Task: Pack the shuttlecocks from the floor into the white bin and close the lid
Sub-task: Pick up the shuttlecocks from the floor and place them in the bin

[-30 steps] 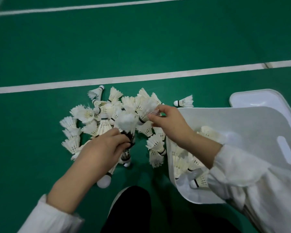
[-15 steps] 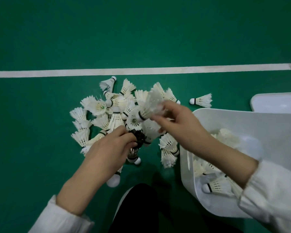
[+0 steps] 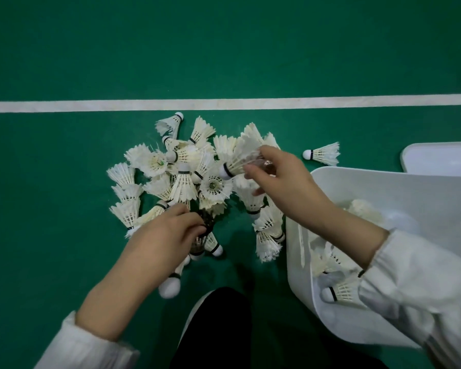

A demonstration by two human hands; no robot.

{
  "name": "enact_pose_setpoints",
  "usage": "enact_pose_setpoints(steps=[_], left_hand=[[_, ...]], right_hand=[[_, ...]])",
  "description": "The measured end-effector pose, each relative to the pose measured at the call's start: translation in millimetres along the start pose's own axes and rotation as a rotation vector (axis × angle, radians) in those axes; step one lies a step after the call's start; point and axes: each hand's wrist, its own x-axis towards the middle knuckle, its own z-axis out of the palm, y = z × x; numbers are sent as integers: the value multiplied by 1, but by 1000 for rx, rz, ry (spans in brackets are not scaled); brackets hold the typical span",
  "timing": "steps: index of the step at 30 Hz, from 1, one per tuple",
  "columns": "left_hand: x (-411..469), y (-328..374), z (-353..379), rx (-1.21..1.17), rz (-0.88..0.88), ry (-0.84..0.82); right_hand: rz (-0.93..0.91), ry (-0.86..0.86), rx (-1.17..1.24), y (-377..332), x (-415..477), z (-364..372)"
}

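Observation:
A pile of white feather shuttlecocks [image 3: 186,179] lies on the green floor in front of me. My left hand [image 3: 165,243] is closed around a stack of nested shuttlecocks [image 3: 171,284] at the pile's near edge; a cork tip sticks out below the hand. My right hand [image 3: 280,179] pinches one shuttlecock [image 3: 240,161] by its feathers above the right side of the pile. The white bin [image 3: 301,275] stands open at the right with several shuttlecocks inside. Its white lid [image 3: 442,158] lies on the floor behind it.
One lone shuttlecock [image 3: 322,154] rests apart, between the pile and the lid. A white court line [image 3: 91,105] crosses the floor beyond the pile. My dark trouser knee [image 3: 218,328] fills the bottom centre.
My right hand has lifted a shuttlecock off the pile and holds it a bit higher and further right. The left hand stays closed on its stack. The camera tilted downward.

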Motion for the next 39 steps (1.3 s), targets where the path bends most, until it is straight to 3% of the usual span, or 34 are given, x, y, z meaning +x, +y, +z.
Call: enact_pose_setpoints(steps=[7,14,18,24,28,33,36,39], left_hand=[[7,16,-10,-126,102,210],[20,76,-19,-133,326,219],[32,124,-21,-108,493,195],[47,180,7,19,654,79],[43,179,26,-40,597,85],[45,169,36,-33,537,115],[47,169,38,-33,530,138],[48,169,41,-42,535,132]], right_hand=[[-7,2,47,-7,-14,-27],[42,188,-4,14,-67,-116],[208,272,-102,53,-117,-158],[411,163,-256,114,-146,-169],[378,85,-251,120,-121,-139],[152,-66,-628,145,-83,-95],[150,-155,-755,177,-74,-79],[182,-271,-696,197,-75,-72]])
